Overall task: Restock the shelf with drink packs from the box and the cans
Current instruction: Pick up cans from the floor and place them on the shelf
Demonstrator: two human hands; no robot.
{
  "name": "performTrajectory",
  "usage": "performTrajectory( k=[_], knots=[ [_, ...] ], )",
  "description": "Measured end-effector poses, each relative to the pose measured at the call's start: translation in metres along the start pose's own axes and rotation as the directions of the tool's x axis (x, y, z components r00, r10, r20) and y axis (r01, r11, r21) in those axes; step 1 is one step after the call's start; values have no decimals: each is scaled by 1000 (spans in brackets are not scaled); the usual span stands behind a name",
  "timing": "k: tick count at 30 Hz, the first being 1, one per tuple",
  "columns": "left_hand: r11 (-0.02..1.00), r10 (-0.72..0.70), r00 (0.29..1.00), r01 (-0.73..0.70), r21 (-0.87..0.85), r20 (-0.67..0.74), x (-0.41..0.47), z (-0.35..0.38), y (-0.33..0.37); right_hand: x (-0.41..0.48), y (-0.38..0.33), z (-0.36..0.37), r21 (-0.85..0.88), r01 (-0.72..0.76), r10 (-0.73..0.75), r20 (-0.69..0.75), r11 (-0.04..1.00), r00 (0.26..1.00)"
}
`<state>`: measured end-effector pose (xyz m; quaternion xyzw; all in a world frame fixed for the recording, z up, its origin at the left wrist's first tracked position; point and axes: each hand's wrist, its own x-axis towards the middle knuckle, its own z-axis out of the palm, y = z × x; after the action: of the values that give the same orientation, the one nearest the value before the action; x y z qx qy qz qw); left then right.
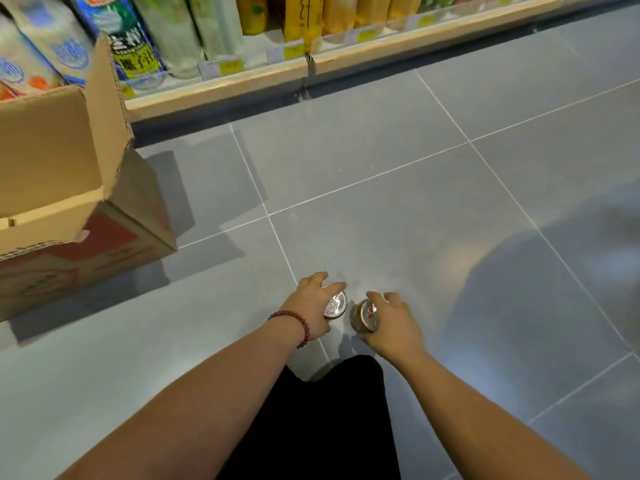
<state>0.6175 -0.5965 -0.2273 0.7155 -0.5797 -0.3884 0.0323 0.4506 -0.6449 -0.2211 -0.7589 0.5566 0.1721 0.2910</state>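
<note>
We're looking straight down at two cans just ahead of our knee: the silver-topped can (336,303) in our left hand (310,308) and the gold-sided can (362,317) in our right hand (394,325). Each hand is curling its fingers round the top and wall of its can, so both are gripping. The cans are sitting close together with a narrow gap between them, their lids tilting towards us. We cannot tell whether they are resting on the floor (381,188) or hanging just off it.

A bead bracelet (294,322) is circling the left wrist, and a black trouser leg (329,417) is filling the space between our forearms.

Moving outward, grey tiles are spreading wide ahead and to the right, all the way to the shelf (221,90). Its pale front edge is running diagonally across the top, carrying price tags (221,68). Drink packs (138,39) are standing in rows behind it.

Well off to the left, the cardboard box (52,161) is standing on the floor with its flaps up, its far corner nearly reaching the shelf edge.
</note>
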Motion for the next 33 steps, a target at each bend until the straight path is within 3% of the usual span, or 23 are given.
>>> performTrajectory(
  k=[9,15,24,29,33],
  knots=[
    [999,5,1000,-6,43,27,22,9,2,15,1,3,-48,38,-40,-28,998,999],
    [1000,1,1000,-1,2,-25,-17,-53,15,-14,-22,-57,1,89,-88,-82,996,993],
    [993,-110,965,98,-59,-240,-166,-287,101,-147,-123,-281,87,212,-203,-106,973,974],
    [995,-98,925,94,-27,-368,-252,-438,164,-221,-194,-430,51,351,-339,-164,935,927],
    [996,-86,849,69,-53,-521,-327,-560,209,-277,-254,-546,-19,465,-455,-242,885,857]
  ],
)
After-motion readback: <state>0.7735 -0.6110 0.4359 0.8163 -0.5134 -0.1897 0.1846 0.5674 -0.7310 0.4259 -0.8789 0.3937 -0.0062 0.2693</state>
